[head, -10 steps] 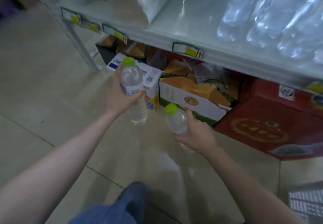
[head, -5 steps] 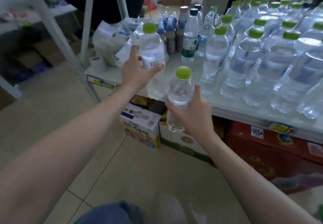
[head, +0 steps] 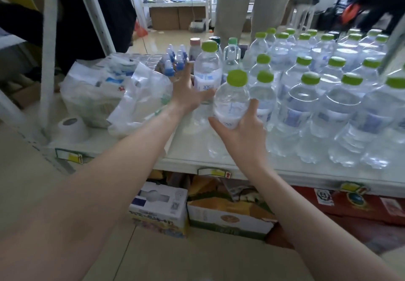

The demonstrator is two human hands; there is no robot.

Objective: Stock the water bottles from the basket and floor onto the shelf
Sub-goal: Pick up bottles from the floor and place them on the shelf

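My left hand (head: 188, 93) is wrapped around a clear water bottle (head: 207, 68) with a green cap, upright over the white shelf (head: 190, 149), just left of the stocked rows. Its base looks to be at the shelf surface. My right hand (head: 242, 132) grips a second green-capped water bottle (head: 231, 102) from below and holds it slightly tilted above the shelf's front part, in front of the first one. Several rows of matching bottles (head: 328, 105) fill the right side of the shelf. The basket is out of view.
Crumpled plastic bags (head: 131, 96) and a toilet paper roll (head: 70, 127) take up the shelf's left end beside a white upright (head: 49, 50). Small blue-capped bottles (head: 175, 61) stand behind. Cardboard boxes (head: 160, 210) and a red carton (head: 361, 212) sit under the shelf.
Both hands have risen from near the floor to shelf height with their bottles. The left bottle has moved forward over the shelf beside the rows; the right bottle follows behind it.
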